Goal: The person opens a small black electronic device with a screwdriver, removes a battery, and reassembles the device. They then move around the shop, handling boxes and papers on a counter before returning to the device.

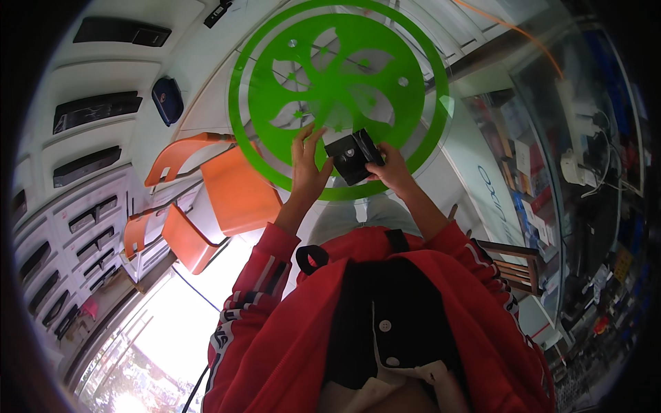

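Note:
A small black box-like case (342, 160) is over the near part of the round glass table (258, 89), which bears a green flower pattern. The case looks like two parts set at an angle, with a small shiny round spot on the flatter part. What that spot is I cannot make out. My right hand (395, 170) grips the case from its right side, thumb on its near part. To the left of it, my left hand (309, 165) has its fingers stretched and apart, close to the left edge of the case and holding nothing.
Orange chairs (237, 196) stand at the left of the table. Wall shelves on the left hold black flat devices (96, 112) and a dark blue pouch (167, 101). A glass display case (492, 189) with boxes, and white cables (597, 172), are on the right.

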Demonstrator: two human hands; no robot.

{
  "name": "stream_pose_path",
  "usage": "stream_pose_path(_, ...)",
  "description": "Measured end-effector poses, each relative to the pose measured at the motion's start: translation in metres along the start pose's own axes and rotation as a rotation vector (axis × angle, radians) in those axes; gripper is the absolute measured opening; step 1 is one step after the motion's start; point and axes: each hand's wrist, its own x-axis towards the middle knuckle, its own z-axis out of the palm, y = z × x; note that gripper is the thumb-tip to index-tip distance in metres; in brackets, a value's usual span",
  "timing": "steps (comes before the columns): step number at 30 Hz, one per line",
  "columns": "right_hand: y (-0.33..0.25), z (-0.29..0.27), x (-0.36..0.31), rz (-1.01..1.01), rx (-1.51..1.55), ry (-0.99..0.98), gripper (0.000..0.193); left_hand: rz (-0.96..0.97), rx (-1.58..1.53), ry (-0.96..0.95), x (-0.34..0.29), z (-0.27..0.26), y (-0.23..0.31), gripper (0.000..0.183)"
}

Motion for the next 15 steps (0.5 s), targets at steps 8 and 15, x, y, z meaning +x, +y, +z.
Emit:
stream_pose_path(8,-0.017,-0.001,-0.008,0.121,0.282,0.012,0.025,0.102,-0.046,-0.340,-0.005,0.005,-0.016,0.029)
stream_pose_path(15,-0.033,0.017,-0.030,-0.349,-0.500,0.002,0.051,-0.062,-0.050,0.031,-0.019,0.024,-0.023,0.053)
